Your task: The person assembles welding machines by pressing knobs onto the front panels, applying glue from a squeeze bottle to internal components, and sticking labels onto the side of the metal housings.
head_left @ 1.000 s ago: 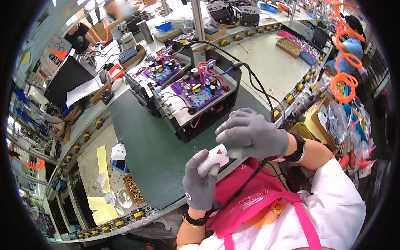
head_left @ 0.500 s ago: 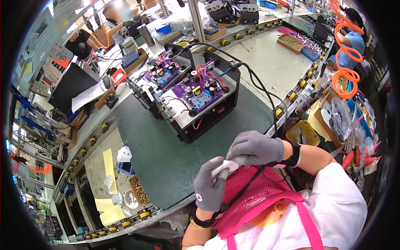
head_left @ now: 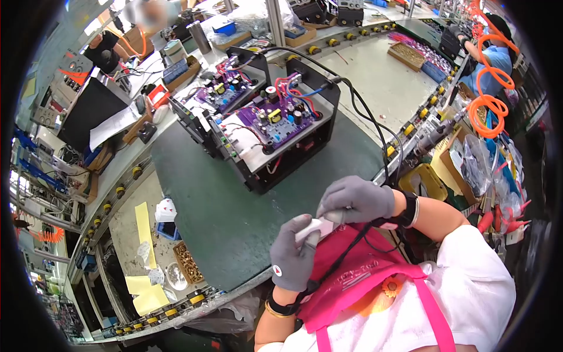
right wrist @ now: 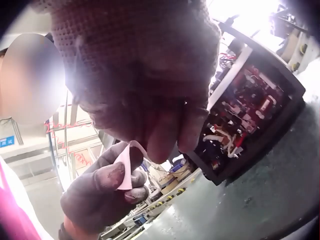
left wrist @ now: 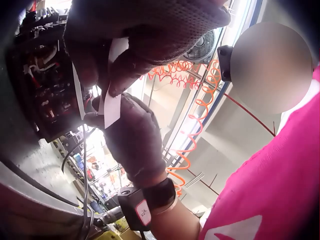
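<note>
Both hands wear grey gloves and meet over the front edge of the work surface. My left hand [head_left: 291,255] holds a small folded strip of white label sheet [head_left: 312,229] between thumb and fingers. A round white sticker [head_left: 277,270] with a red triangle is on that glove near the wrist. My right hand [head_left: 356,202] has its fingers curled and pinches the sheet's far end. In the right wrist view, the sheet [right wrist: 125,172] bends up towards the right fingertips. Beyond the hands stands an open black chassis [head_left: 287,170] with purple circuit boards [head_left: 278,122].
The chassis rests on a green mat [head_left: 205,234]. Black cables [head_left: 366,120] run from it towards the right hand. At left lie white labels [head_left: 166,210], yellow paper [head_left: 143,232] and a box of screws [head_left: 187,265]. A yellow bin [head_left: 425,182] stands at right, below an orange coiled hose [head_left: 487,114].
My right hand has come down from above the label sheet, its fingers closing at the end. The sheet has tilted, hiding its red triangle. My left hand has shifted slightly right.
</note>
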`<state>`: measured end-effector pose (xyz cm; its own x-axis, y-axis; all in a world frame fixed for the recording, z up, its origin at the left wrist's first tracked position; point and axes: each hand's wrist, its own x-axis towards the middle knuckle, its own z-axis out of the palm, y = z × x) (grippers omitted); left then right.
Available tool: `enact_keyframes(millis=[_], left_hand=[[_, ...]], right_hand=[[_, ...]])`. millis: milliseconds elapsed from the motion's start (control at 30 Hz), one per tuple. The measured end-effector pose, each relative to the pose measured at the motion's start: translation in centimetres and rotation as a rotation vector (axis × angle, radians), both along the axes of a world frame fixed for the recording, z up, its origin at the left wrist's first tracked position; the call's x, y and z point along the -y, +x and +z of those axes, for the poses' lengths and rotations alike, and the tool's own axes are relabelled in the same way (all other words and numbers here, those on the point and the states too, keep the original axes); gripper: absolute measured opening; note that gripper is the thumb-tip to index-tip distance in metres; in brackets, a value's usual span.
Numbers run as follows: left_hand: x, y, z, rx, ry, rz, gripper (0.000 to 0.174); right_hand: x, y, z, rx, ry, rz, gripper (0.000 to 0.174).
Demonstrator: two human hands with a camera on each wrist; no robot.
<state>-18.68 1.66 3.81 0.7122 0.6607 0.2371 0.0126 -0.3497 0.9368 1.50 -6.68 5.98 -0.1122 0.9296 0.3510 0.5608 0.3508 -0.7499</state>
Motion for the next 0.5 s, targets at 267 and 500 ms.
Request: enact_keyframes(millis=[267, 500], left_hand=[[-0.6, 0.0, -0.4, 0.014, -0.027, -0.017, 0.029], [-0.8, 0.0, -0.9, -0.055, -0.099, -0.016, 0.033]], right_hand=[[-0.5, -0.1, 0.1, 0.039, 0.076, 0.006, 0.016], [-2.8, 1.8, -2.9, -0.293, 0.093, -0.647, 0.015]])
